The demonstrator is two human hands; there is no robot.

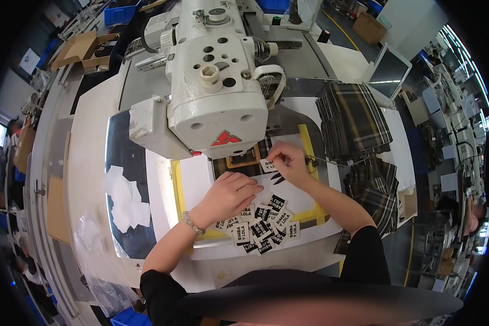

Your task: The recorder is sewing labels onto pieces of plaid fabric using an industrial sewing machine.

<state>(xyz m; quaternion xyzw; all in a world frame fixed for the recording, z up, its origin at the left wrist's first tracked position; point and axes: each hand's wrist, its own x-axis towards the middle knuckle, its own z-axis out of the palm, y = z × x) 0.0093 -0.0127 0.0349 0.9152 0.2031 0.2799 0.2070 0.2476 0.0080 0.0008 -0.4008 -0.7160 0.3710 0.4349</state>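
Observation:
My right hand pinches one small white woven label and holds it just under the head of a white industrial sewing machine, beside the orange clamp frame. My left hand rests flat, fingers curled, on a white template sheet with a yellow taped border. Several loose black and white labels lie in a heap right below the left hand. A bead bracelet sits on my left wrist.
A stack of dark plaid fabric pieces lies at the right of the machine, with more plaid pieces below it. White paper squares lie on a dark panel at the left. A tablet screen stands at the upper right.

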